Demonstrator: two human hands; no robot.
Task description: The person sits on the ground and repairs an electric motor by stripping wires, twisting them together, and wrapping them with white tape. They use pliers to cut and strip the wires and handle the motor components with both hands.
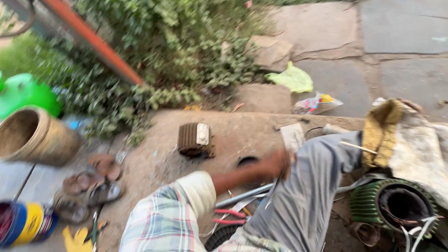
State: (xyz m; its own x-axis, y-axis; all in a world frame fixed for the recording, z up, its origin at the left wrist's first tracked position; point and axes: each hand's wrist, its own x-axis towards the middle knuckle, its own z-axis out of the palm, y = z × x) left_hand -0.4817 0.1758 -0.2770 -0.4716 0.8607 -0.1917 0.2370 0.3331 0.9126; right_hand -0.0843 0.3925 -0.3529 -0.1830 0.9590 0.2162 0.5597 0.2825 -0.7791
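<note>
Reaching across our raised knee, our left hand (275, 164) is blurred by motion, so we cannot tell whether its fingers are spread or closed, nor whether it grips anything. It hovers over the packed dirt ledge (166, 153), just beside a dark round hole (247, 160) in that surface. Our right hand is out of sight. Our left forearm runs back to a rolled plaid sleeve (162, 225), and our grey trouser leg (302, 196) crosses in front of it.

Below the arm, near our lap, lie red-handled pliers (229, 217) and a pale metal rod (251, 194). Farther left on the ledge stands a small ribbed brown motor housing (195, 140), well apart from the hand. A pale flat stone (292, 136) lies just beyond the hand.

To our right sits a green ribbed motor stator (393, 204) with white wires (417, 236) hanging from its opening. Above it lie a dirty white cloth (427, 152) and a yellow rag (379, 131).

On our left, worn sandals (91, 180) lie on the ground, near a woven basket (32, 136) tipped on its side and a green watering can (16, 94). A blue and yellow tin (14, 225) sits at the lower left corner. Bushes (162, 41) and an orange pole (86, 32) fill the upper left; stone paving (407, 43) fills the upper right.
</note>
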